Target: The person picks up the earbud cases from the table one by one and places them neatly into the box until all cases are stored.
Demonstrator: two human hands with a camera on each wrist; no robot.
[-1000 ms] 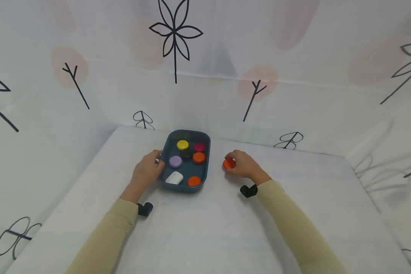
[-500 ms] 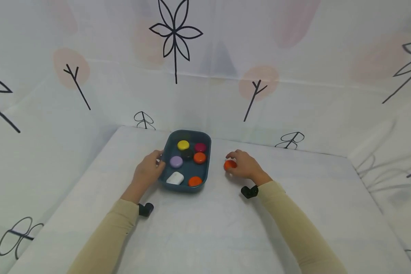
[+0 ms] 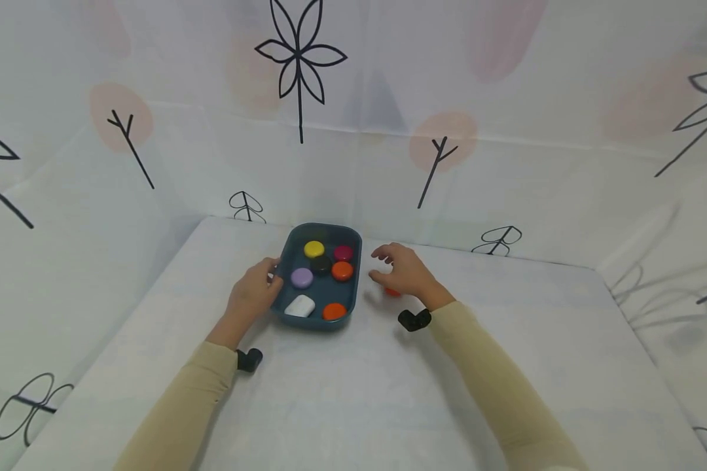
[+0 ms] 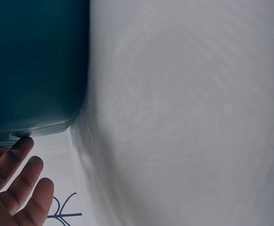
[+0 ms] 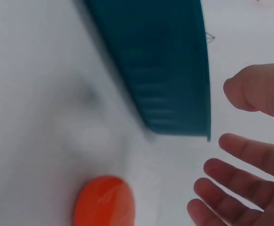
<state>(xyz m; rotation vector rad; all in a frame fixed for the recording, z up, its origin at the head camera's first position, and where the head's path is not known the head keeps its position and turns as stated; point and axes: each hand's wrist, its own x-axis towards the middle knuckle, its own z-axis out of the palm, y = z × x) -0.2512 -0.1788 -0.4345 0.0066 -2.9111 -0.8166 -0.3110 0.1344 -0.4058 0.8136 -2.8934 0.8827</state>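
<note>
A dark teal plastic container (image 3: 312,324) stands near the table's far side. My left hand (image 3: 252,292) holds its left rim; the thumb lies over the edge and fingers (image 4: 10,165) touch the outside. My right hand (image 3: 404,270) hovers right of the container with spread, relaxed fingers and nothing in them. Below it, partly covered in the head view, lies a glossy orange rounded piece (image 5: 105,202). Inside the container are a yellow piece (image 3: 314,249), a crimson one (image 3: 343,253), a black one (image 3: 321,264), a lilac one (image 3: 302,278), a white squarish one (image 3: 300,306) and two orange ones (image 3: 342,271).
White cloth covers the table (image 3: 353,405). A patterned fabric backdrop (image 3: 353,163) rises right behind the container and along both sides. A small black wrist device (image 3: 415,320) hangs under the right wrist, and another (image 3: 250,360) under the left.
My right hand has come off the loose orange piece and shifted left and slightly farther back, its fingers opening. The piece stays on the table. The left hand and container have not moved.
</note>
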